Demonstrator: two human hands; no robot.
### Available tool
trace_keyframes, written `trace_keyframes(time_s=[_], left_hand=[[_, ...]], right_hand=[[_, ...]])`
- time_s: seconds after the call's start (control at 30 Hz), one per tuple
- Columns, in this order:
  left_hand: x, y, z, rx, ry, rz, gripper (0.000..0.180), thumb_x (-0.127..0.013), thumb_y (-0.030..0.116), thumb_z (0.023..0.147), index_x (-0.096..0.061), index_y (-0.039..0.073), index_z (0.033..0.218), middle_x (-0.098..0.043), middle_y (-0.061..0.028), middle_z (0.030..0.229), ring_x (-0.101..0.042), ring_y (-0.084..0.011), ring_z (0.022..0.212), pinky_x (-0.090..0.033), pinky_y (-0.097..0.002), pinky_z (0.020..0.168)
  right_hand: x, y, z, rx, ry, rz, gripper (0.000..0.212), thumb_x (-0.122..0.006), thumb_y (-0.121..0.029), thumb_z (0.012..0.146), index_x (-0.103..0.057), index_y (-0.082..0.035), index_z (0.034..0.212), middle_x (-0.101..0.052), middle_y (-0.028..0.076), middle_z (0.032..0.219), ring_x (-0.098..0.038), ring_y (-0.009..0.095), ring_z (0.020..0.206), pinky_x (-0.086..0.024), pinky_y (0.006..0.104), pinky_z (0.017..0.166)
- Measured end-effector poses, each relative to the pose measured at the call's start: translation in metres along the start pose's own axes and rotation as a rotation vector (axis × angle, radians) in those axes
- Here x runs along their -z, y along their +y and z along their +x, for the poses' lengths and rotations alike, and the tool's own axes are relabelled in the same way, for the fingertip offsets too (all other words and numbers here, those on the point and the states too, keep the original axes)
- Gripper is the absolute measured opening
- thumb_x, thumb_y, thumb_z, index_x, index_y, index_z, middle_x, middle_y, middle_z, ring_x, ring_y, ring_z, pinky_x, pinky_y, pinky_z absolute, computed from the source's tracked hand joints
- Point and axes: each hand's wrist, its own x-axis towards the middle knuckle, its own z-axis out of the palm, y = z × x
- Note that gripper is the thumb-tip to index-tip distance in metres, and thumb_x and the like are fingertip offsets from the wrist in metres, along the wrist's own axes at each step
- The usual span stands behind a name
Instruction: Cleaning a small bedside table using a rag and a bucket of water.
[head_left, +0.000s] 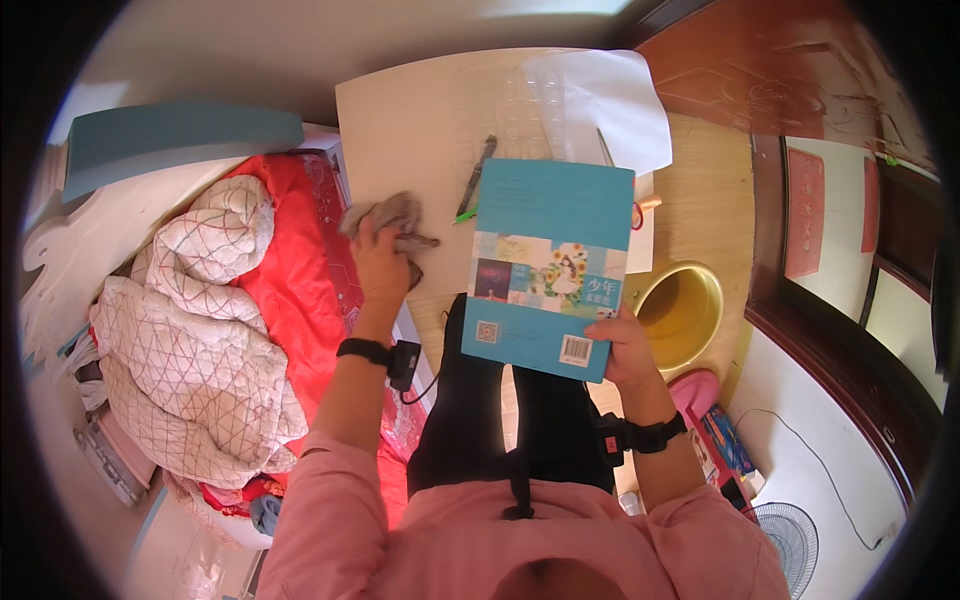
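Note:
My right hand (624, 346) grips the lower right corner of a blue book (555, 205), a paperback with a band of small pictures across its cover. The book is held over the near edge of a pale table (400, 130) and hides part of it. On the table's left part, my left hand (378, 258) is closed on a crumpled grey-brown cloth (400, 212). A dark pen (480, 170) lies between the cloth and the book, with a small green thing (465, 215) at its lower end.
A white sheet (610, 100) and a clear plastic grid tray (510, 100) lie at the table's far side. On the floor at right stands a yellowish basin (715, 310) with liquid. A bed with a red cover (290, 270) and a quilt (190, 380) is at left; a fan (787, 540) stands lower right.

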Motion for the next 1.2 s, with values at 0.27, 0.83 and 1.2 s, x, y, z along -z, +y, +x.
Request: trace_keyframes(time_s=[0.27,0.83,1.2], left_hand=[[0.131,0.178,-0.029,-0.394,-0.259,-0.589,0.035,-0.067,0.02,0.073,-0.062,0.014,0.107,-0.044,-0.0243,0.12,-0.053,-0.0391,0.101,-0.046,-0.0426,0.086],[0.134,0.238,-0.002,-0.349,-0.095,-0.521,0.022,-0.063,0.023,0.082,-0.058,0.011,0.1,-0.05,-0.0199,0.091,-0.054,-0.0395,0.078,-0.046,-0.0471,0.059],[0.13,0.218,-0.095,-0.362,-0.188,-0.436,0.025,-0.068,0.023,0.071,-0.061,0.017,0.094,-0.047,-0.0177,0.088,-0.053,-0.034,0.077,-0.049,-0.0387,0.052]], right_hand=[[-0.016,0.019,-0.005,-0.076,-0.029,-0.096,0.069,-0.052,0.01,0.069,-0.035,-0.004,0.135,-0.054,0.014,0.12,-0.056,0.028,0.109,-0.049,0.0391,0.09],[-0.041,0.016,-0.048,-0.131,0.098,0.123,0.071,-0.059,0.009,0.067,-0.036,-0.003,0.134,-0.054,0.014,0.123,-0.055,0.027,0.111,-0.046,0.04,0.094],[-0.019,-0.009,-0.054,0.042,0.028,0.005,0.077,-0.05,0.011,0.065,-0.03,-0.004,0.138,-0.05,0.014,0.127,-0.053,0.028,0.114,-0.045,0.0384,0.095]])
